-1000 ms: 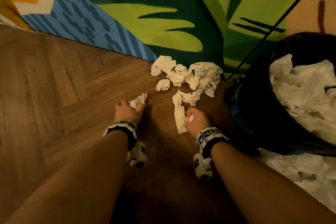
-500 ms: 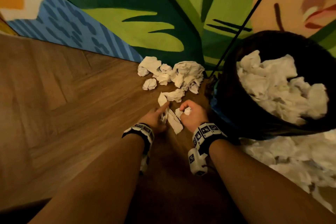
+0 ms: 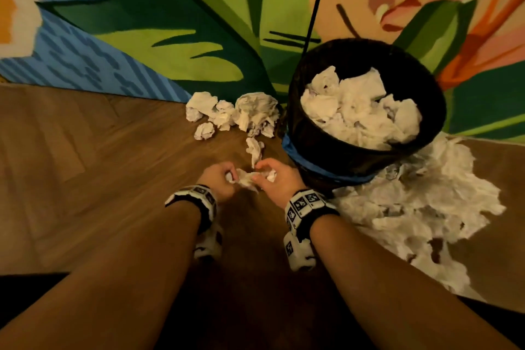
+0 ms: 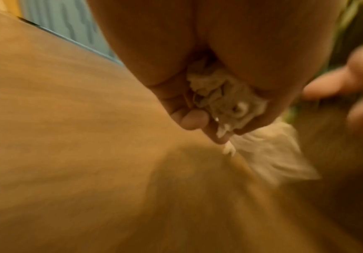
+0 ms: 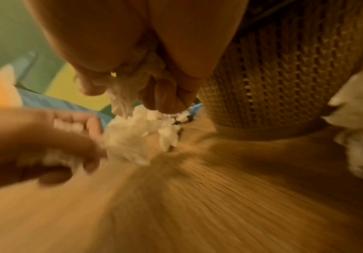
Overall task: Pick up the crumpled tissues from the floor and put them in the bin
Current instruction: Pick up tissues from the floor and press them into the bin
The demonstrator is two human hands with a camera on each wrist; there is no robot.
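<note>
Wooden floor under the leaf mural: your left hand and right hand each curl fingers round tissue wads, sharing one strip, likely bunching a load for the near-full bin beside them.

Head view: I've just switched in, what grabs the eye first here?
The black mesh bin by the mural wall, heaped with crumpled tissues, with a big white drift of tissue on the floor at its right. In the centre, the left hand and right hand each grip tissue and meet over one piece. A loose cluster lies beyond them by the wall.
</note>
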